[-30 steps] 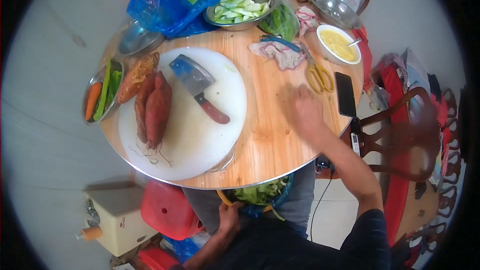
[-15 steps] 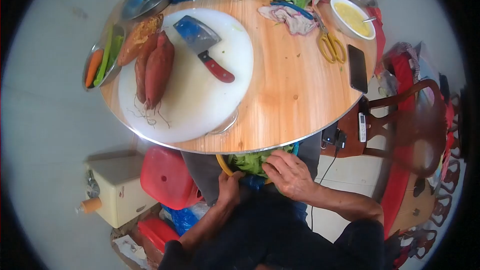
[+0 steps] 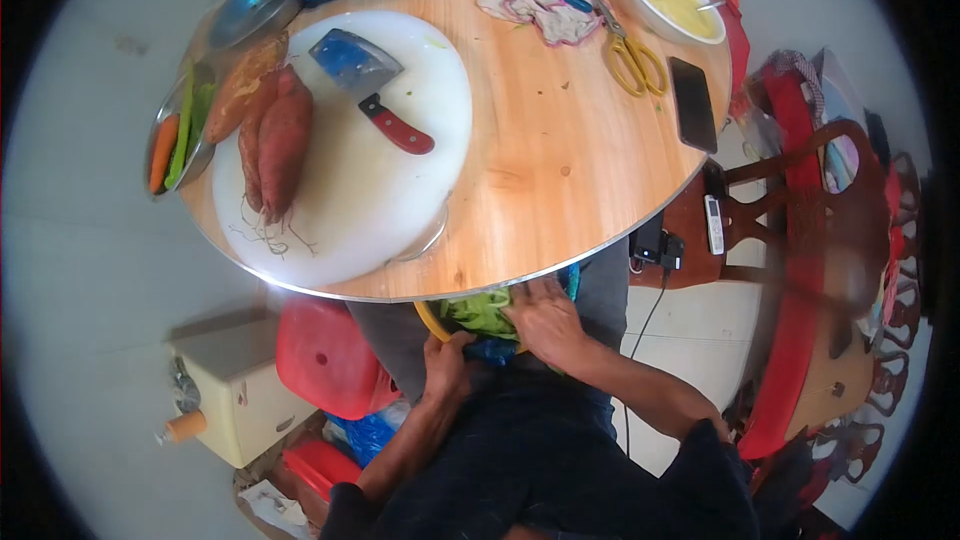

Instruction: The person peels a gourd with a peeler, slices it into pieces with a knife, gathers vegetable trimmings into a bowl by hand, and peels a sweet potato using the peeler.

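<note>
A yellow-rimmed basin [image 3: 428, 324] rests at my lap, just under the table's front edge, with shredded green vegetable [image 3: 482, 314] in it. My left hand [image 3: 446, 360] grips the near left of its rim, thumb on top. My right hand [image 3: 545, 322] reaches into the right side of the basin, lying against the greens with its fingers stretched forward. The fingertips are partly hidden by the table edge. Dark blue plastic [image 3: 492, 350] shows at the basin's near side, between the hands.
On the round table [image 3: 540, 180] a white cutting board [image 3: 370, 200] holds a cleaver [image 3: 370, 85] and sweet potatoes [image 3: 285, 140]. Scissors [image 3: 632, 62], a phone [image 3: 693, 105] and a bowl of yellow food [image 3: 675, 5] lie right. A red stool [image 3: 325, 355] stands left, a wooden chair [image 3: 830, 205] right.
My right hand has gone from raised, bent fingers above the greens to lower and further forward, stretched along the basin's right side. My left hand keeps its hold. The whole view has shifted slightly.
</note>
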